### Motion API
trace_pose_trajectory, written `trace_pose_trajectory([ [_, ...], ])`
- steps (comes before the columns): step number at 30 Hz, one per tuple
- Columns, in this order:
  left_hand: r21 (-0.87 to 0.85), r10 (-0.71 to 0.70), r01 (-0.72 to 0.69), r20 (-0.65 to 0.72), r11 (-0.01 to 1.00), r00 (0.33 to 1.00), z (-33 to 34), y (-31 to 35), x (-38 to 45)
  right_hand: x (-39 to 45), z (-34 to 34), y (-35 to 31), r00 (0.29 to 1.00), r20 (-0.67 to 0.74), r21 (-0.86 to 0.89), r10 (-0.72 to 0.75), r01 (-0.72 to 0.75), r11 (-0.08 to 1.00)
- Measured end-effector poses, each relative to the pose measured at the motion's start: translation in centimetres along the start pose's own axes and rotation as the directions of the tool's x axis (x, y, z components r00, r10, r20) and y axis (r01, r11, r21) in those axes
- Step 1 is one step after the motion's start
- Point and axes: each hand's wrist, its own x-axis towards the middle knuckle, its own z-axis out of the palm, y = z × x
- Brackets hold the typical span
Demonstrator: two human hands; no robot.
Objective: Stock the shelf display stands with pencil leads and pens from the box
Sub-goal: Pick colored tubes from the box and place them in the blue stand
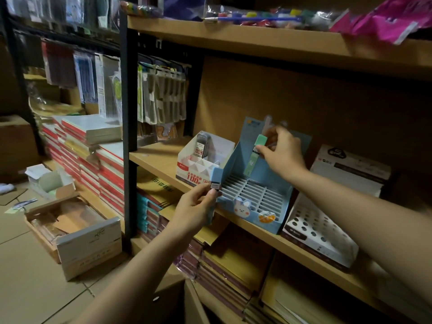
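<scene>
Dim warm light, soft blur, bowed edges

Blurred top-shelf packets, both forearms cropped at the bottom edge

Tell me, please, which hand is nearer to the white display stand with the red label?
Left. The left hand is just below the white display stand's front right corner, gripping a blue lead case. The right hand is farther right, holding a green lead case over the blue stand.

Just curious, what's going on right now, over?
Right hand lowering green lead case into blue stand. Left hand holds another case. Slots unobstructed.
</scene>
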Motion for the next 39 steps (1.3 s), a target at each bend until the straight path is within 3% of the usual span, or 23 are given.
trace_pose_trajectory([
  [5, 0.028, 0.003, -0.003, -0.011, 1.0, 1.0, -0.3, -1.1, 0.3, 0.5, 2.7, -0.3, 1.0, -0.008, -0.072, -0.026, 0.025, 0.997],
  [23, 0.039, 0.015, -0.013, -0.048, 0.999, 0.999, -0.2, -2.0, 1.1, 0.0, 5.5, 0.0, 0.996, -0.047, -0.055, -0.08, 0.077, 0.995],
  [32, 0.023, 0.027, -0.026, -0.072, 0.999, 0.997, -0.4, -1.5, 0.9, -0.9, 4.8, -0.2, 0.994, 0.063, -0.158, -0.088, 0.097, 0.983],
  [34, -0.013, 0.046, -0.048, -0.101, 0.999, 0.994, -0.5, -1.2, 0.6, -1.8, 3.8, -0.5, 0.994, 0.099, -0.085, -0.05, 0.058, 0.995],
  [36, -0.098, 0.04, -0.049, -0.1, 0.994, 0.994, -0.6, -0.8, 0.3, -2.9, 2.5, -1.2, 0.986, 0.166, 0.113, 0.024, -0.043, 0.993],
  [39, -0.238, 0.026, -0.035, -0.039, 0.971, 0.999, -0.3, 0.0, 0.0, -4.8, 1.1, -2.6, 0.919, 0.394, 0.363, 0.028, -0.184, 0.914],
])
